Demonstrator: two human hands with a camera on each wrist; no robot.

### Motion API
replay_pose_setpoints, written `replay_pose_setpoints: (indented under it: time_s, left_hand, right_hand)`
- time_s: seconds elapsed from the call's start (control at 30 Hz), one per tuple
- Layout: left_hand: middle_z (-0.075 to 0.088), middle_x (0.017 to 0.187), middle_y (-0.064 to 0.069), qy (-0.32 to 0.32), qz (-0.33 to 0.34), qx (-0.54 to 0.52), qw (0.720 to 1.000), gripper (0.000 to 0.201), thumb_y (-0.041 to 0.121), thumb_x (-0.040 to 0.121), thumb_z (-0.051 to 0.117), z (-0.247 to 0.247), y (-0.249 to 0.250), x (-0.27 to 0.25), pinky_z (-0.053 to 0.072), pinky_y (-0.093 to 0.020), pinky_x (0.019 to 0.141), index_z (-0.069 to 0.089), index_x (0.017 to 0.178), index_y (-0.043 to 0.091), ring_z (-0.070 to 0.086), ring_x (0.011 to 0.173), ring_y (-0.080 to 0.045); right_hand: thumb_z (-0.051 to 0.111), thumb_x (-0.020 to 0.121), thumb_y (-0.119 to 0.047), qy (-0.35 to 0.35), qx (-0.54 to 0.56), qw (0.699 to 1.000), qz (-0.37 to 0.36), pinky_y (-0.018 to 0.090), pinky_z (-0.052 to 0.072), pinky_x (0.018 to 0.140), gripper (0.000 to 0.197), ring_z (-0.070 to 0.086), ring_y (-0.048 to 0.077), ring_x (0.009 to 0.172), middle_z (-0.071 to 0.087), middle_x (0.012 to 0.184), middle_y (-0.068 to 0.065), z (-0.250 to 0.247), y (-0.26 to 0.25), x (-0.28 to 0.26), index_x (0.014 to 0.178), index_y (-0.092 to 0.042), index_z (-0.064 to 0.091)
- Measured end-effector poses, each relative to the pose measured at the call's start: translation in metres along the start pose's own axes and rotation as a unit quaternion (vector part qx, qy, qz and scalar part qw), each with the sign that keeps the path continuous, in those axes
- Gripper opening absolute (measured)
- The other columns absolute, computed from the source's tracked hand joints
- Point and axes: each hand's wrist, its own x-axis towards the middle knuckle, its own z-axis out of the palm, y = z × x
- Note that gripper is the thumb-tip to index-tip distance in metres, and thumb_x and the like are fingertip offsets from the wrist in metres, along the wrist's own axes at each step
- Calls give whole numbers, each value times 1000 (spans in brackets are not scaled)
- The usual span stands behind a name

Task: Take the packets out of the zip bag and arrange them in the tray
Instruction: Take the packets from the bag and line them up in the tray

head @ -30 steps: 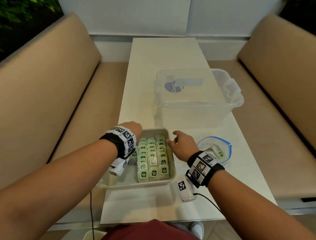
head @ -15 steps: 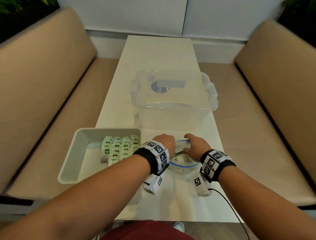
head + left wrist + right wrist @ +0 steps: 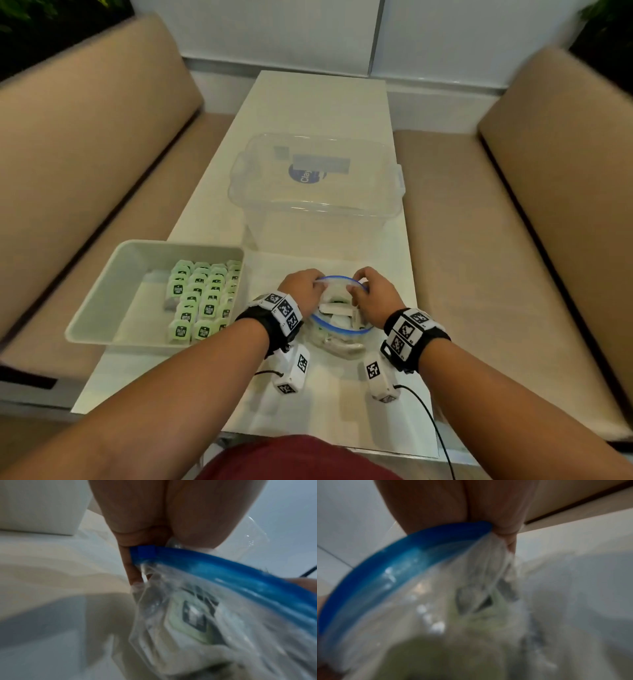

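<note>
A clear zip bag [image 3: 337,325] with a blue zip rim stands open on the table, with a few pale green packets [image 3: 334,310] inside. My left hand [image 3: 303,286] pinches the rim's left end and my right hand [image 3: 368,289] pinches its right end, holding the mouth apart. The left wrist view shows the blue rim [image 3: 223,566] squeezed between thumb and fingers, a packet [image 3: 192,616] behind the plastic. In the right wrist view the rim [image 3: 419,550] is pinched the same way. A beige tray [image 3: 113,294] at the left holds several green packets [image 3: 202,298] in rows.
A large clear plastic tub [image 3: 318,192] stands just behind the bag. The white table [image 3: 318,102] runs away between two tan benches [image 3: 85,154]. The tray overhangs the table's left edge. A black cable [image 3: 435,421] trails from my right wrist.
Both hands left the tray and moved right to the zip bag. They have taken hold of its blue rim and drawn the mouth apart. The head view shifted right.
</note>
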Motion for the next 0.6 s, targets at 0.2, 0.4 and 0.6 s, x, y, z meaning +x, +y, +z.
replay_pose_setpoints:
  time_s: [0.2, 0.4, 0.6]
  left_hand:
    - [69, 83, -4, 32, -54, -67, 996, 27, 2, 80, 36, 5, -10, 0, 43, -28, 57, 38, 90, 27, 55, 67, -26]
    - [67, 115, -4, -19, -50, -36, 998, 37, 2, 90, 44, 11, -12, -3, 49, -24, 85, 70, 110, 20, 63, 100, -20]
    - [41, 143, -13, -131, -1, 120, 984, 71, 19, 88, 61, 11, -19, -14, 40, -34, 105, 27, 151, 14, 46, 128, -30]
  right_hand:
    - [55, 84, -4, 6, -101, 991, -93, 35, 49, 79, 30, 58, 29, 89, 57, 102, 4, -12, 22, -10, 77, -31, 45]
    - [60, 89, -27, -65, -180, 979, -70, 31, 45, 88, 26, 57, 26, 102, 52, 118, 6, -10, 26, -16, 114, -22, 58]
    - [74, 81, -44, -120, -231, 962, -87, 35, 40, 106, 74, 46, 25, 124, 45, 137, 7, -5, 25, -24, 141, -16, 41]
